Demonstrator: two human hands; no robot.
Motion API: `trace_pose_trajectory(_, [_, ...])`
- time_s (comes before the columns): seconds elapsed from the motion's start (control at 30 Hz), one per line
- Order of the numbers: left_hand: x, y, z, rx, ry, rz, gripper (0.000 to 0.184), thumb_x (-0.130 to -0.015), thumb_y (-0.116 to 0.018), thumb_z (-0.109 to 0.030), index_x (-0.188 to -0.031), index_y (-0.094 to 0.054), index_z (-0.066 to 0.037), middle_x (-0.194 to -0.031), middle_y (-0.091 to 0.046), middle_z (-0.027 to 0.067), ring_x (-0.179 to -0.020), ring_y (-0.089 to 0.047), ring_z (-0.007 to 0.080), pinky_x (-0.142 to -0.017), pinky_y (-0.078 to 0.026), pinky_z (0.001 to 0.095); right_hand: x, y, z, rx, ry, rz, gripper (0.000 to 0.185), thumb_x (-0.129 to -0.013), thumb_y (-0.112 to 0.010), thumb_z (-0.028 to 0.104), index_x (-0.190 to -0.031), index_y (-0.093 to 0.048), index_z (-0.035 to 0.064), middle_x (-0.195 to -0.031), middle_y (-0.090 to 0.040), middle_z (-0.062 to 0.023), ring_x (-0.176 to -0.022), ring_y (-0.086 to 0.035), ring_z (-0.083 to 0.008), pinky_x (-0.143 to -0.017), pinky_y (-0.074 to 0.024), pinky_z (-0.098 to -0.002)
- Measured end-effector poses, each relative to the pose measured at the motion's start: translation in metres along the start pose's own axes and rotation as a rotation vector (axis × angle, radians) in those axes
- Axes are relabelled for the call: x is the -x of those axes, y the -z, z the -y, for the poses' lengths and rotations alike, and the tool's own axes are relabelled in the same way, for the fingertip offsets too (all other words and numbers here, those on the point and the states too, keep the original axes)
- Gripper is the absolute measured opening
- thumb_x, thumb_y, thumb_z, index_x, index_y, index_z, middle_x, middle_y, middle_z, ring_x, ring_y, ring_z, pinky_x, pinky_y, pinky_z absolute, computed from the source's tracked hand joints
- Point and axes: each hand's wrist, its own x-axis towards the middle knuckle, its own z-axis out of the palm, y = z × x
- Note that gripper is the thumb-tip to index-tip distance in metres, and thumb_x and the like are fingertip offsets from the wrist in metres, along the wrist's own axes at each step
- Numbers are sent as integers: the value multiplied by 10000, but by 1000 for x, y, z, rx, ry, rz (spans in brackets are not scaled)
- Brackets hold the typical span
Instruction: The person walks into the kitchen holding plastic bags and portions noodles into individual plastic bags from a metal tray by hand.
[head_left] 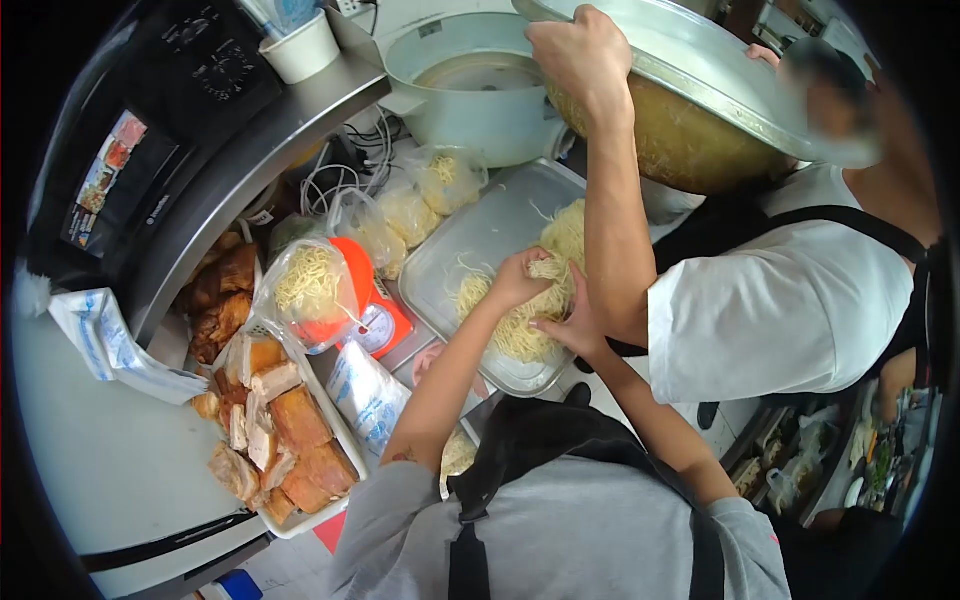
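Observation:
A pile of pale yellow noodles [525,335] lies on a metal tray [440,255] in front of me. My left hand [520,280] is closed on a small bunch of noodles [550,270] above the pile. Close by on the right, my right hand [575,325] has its thumb and fingers spread beside that bunch, over the pile. To the left stands an orange kitchen scale [392,325] with a round dial. An open plastic bag of noodles [305,285] rests on it. More bagged noodles [405,215] sit along the tray's far left side.
A co-worker in a white shirt [770,320] holds a large metal basin [680,135] at the right; their forearm [615,210] crosses close to my right hand. Behind the tray stands a big pot [470,115]. Roasted meat pieces [300,430] fill a white tray at lower left.

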Motion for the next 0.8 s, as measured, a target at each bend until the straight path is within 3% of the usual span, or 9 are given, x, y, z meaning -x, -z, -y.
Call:
trace_pose_trajectory(0.13, [34, 15, -81, 195, -121, -159, 424, -694, -627, 69, -1102, -558, -21, -1092, -580, 35, -1096, -528, 128, -935, -424, 282, -29, -8, -19, 43, -68, -19, 664, -757, -708, 54, -1348, -406, 27, -1226, -538, -122, -1091, -563, -191, -900, -475, -329])
trace_pose_trajectory(0.2, [35, 23, -83, 254, -265, -267, 451, -681, -607, 87, -1115, -559, -26, -1121, -575, 48, -1107, -529, 150, -961, -414, 285, -44, -13, -9, -130, -302, -40, 569, -775, -671, 42, -1306, -468, 22, -1181, -583, -99, -1076, -580, -191, -916, -467, -331])
trace_pose_trajectory(0.27, [36, 34, -75, 140, -375, -379, 523, -661, -574, 101, -1163, -563, -46, -1170, -556, 64, -1129, -520, 175, -1000, -401, 299, -52, -20, 28, -83, -212, -131, 461, -792, -646, 36, -1237, -525, 23, -1103, -620, -65, -1036, -597, -170, -900, -473, -318])
trace_pose_trajectory(0.37, [57, 44, -73, -300, -181, -541, 581, -628, -570, 102, -1188, -569, -53, -1168, -582, 110, -1150, -529, 225, -992, -424, 344, -57, -30, 81, -223, -41, -166, 372, -733, -740, 56, -1083, -620, 21, -1007, -650, -67, -940, -629, -182, -855, -489, -312])
trace_pose_trajectory(0.43, [61, 47, -43, -83, 69, -437, 579, -721, -575, 71, -1281, -525, -66, -1247, -552, 108, -1148, -523, 226, -979, -429, 348, -59, -37, 99, -395, 25, -62, 341, -713, -753, 24, -1031, -632, 17, -988, -645, -65, -923, -628, -158, -833, -491, -287])
trace_pose_trajectory(0.53, [67, 45, -35, 274, 437, -281, 544, -851, -587, -75, -1377, -452, -74, -1329, -515, 74, -1187, -502, 205, -983, -415, 325, -60, -42, 128, -280, 123, -63, 311, -696, -767, 13, -975, -632, 14, -947, -641, -59, -884, -624, -136, -811, -495, -274])
trace_pose_trajectory(0.6, [65, 49, -16, 264, 499, -282, 539, -928, -579, -203, -1417, -404, -61, -1377, -484, 72, -1234, -476, 200, -997, -410, 331, -62, -45, 139, -287, 182, -42, 342, -697, -767, 17, -1005, -618, 23, -930, -640, -54, -884, -625, -140, -804, -498, -285])
trace_pose_trajectory(0.7, [70, 43, -26, 498, 224, -410, 565, -960, -559, -320, -1420, -394, -36, -1397, -474, 75, -1273, -446, 181, -1021, -400, 329, -62, -42, 167, -279, 190, 41, 442, -713, -777, 5, -1095, -557, 19, -1034, -598, -33, -959, -588, -127, -863, -470, -264])
trace_pose_trajectory(0.8, [72, 56, -12, 405, 216, -420, 504, -964, -556, -290, -1390, -442, -47, -1404, -470, 82, -1272, -445, 185, -1045, -385, 344, -64, -35, 178, -19, 310, 52, 508, -702, -792, 90, -1134, -534, 24, -1063, -584, -106, -1037, -591, -243, -893, -469, -323])
